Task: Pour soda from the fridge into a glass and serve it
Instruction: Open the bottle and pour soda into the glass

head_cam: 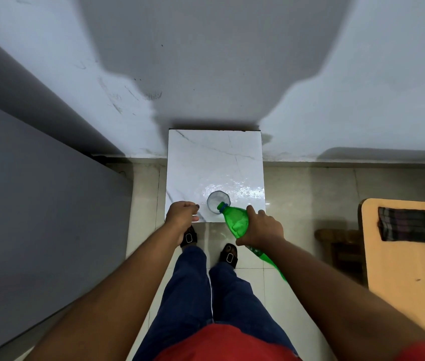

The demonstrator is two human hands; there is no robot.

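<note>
red shirt hem and blue trouser legs (195, 295) lowest in view, both forearms reaching forward from there. tilted green soda bottle (235, 220) wrapped around its middle by the right hand (261, 227), fingers closed on it, blue-ringed mouth resting at or just over the near rim of the glass (218, 201). cannot tell whether the cap is off or whether liquid is running; no stream visible, and the glass looks clear and likely empty or barely filled. glass upright near the front edge of the white marble-topped stand (214, 157), slightly toward the right side. left hand (182, 216) loosely curled at the front left corner of the stand, left of the glass, apart from it, possibly pinching something small and dark, maybe the cap, too small to tell. judged progress: bottle fetched and brought to the glass, pouring just beginning or about to; filling, setting the bottle down and serving still left. right of the stand, well apart, wooden table (409, 269) with folded dark checked cloth (409, 225).
</note>
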